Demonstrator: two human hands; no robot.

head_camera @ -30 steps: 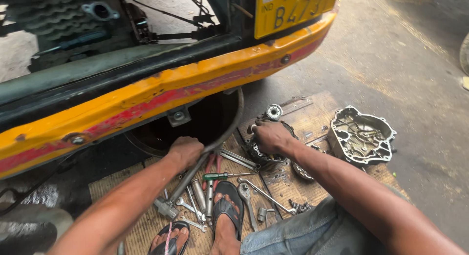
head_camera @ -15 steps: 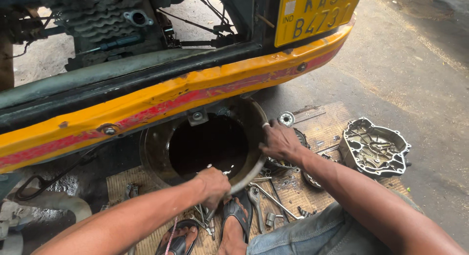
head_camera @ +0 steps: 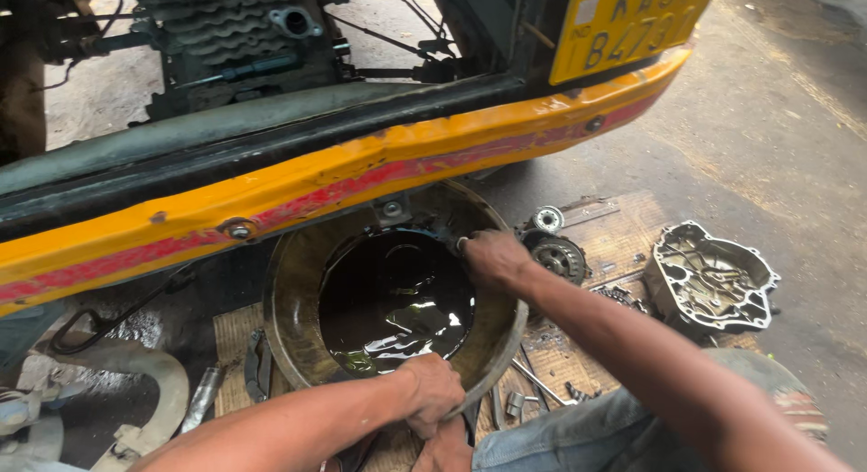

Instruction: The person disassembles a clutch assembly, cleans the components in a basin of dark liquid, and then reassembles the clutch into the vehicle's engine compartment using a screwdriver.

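A round metal pan (head_camera: 298,300) holding dark oil sits on the ground under the yellow and red bumper (head_camera: 298,187) of a vehicle. My left hand (head_camera: 432,392) grips the pan's near rim. My right hand (head_camera: 492,258) holds the pan's far right rim, next to a round toothed gear part (head_camera: 562,255). The oil surface reflects light in the middle of the pan.
An open engine casing (head_camera: 709,278) lies on a wooden board (head_camera: 623,237) at the right. Small tools and sockets (head_camera: 519,401) lie near my knee. A yellow plate (head_camera: 623,20) hangs above. Engine fins (head_camera: 217,29) show behind the bumper. Concrete floor lies to the right.
The oil pan has slid out from under the bumper toward me. My left hand moved from the tools to the pan's near rim. My right hand shifted onto the far rim.
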